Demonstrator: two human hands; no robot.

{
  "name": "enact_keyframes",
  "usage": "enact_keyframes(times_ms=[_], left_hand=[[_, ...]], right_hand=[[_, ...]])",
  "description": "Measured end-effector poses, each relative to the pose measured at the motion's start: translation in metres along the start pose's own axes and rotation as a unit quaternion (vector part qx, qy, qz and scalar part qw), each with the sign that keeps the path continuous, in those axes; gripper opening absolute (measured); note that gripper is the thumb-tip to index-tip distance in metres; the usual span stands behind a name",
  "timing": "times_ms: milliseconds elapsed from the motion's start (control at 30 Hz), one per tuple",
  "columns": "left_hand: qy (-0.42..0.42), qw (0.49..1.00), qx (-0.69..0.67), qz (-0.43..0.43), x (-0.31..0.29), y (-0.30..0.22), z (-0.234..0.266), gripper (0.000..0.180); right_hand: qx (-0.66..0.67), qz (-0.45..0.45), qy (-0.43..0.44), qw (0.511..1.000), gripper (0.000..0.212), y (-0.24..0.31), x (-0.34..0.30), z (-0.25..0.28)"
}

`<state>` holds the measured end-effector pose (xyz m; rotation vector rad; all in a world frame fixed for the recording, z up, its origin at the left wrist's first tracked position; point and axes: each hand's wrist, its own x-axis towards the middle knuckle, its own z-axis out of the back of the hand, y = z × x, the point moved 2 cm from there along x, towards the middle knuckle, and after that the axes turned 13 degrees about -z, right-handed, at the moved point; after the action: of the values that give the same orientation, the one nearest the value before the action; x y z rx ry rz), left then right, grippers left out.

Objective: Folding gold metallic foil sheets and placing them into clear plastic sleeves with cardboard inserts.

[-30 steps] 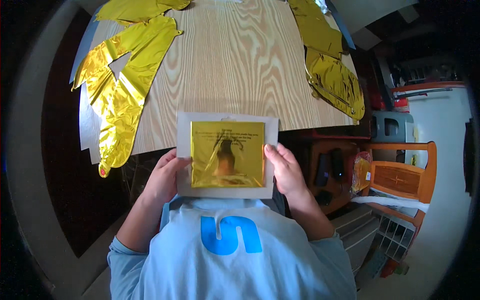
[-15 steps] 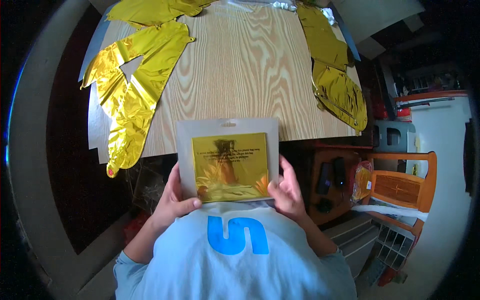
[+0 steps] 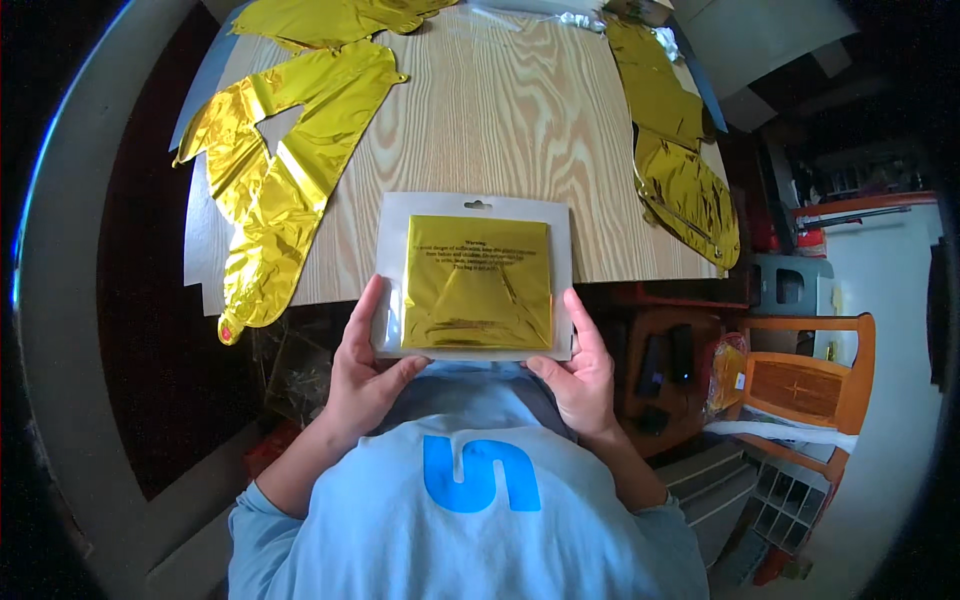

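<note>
Between my two hands is a flat, pale-edged package (image 3: 477, 282) with a hang hole at its top and a folded gold foil sheet showing through clear plastic. My left hand (image 3: 372, 350) grips its lower left corner, thumb on the front near the bottom edge. At the lower right corner my right hand (image 3: 582, 368) holds it the same way; the fingers behind are partly hidden. The package's upper part overlaps the near edge of the wooden table (image 3: 480, 110). Left of it, a flat gold foil balloon (image 3: 290, 190) hangs slightly over the table edge.
Another gold foil piece (image 3: 330, 22) lies at the far left. Gold foil (image 3: 680, 170) stretches along the table's right side. Clear plastic (image 3: 500, 16) lies at the far edge. To the right stands a wooden chair (image 3: 800, 370) with a plastic-wrapped packet (image 3: 727, 375).
Both hands have moved forward with the package, away from my body and further over the table edge. Reflections on its foil have shifted, and the view has moved slightly.
</note>
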<state>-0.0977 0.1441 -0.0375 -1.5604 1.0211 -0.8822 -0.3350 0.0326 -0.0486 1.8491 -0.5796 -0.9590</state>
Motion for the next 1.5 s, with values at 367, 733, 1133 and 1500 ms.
enact_keyframes(times_ms=[367, 733, 1133, 1500], left_hand=[[0.17, 0.834, 0.518, 0.083, 0.021, -0.054, -0.004, 0.091], [0.161, 0.7, 0.664, -0.209, 0.131, 0.007, -0.063, 0.072], [0.141, 0.835, 0.441, -0.299, 0.118, -0.012, -0.033, 0.095], [0.192, 0.756, 0.536, -0.322, 0.061, 0.001, -0.017, 0.095]], right_hand=[[0.203, -0.024, 0.016, 0.979, 0.059, -0.033, 0.011, 0.005], [0.292, -0.101, 0.07, 0.948, 0.036, -0.037, 0.01, -0.014], [0.169, -0.068, -0.003, 0.983, 0.026, -0.045, 0.024, -0.021], [0.161, -0.067, -0.034, 0.984, 0.021, -0.032, 0.028, -0.03]])
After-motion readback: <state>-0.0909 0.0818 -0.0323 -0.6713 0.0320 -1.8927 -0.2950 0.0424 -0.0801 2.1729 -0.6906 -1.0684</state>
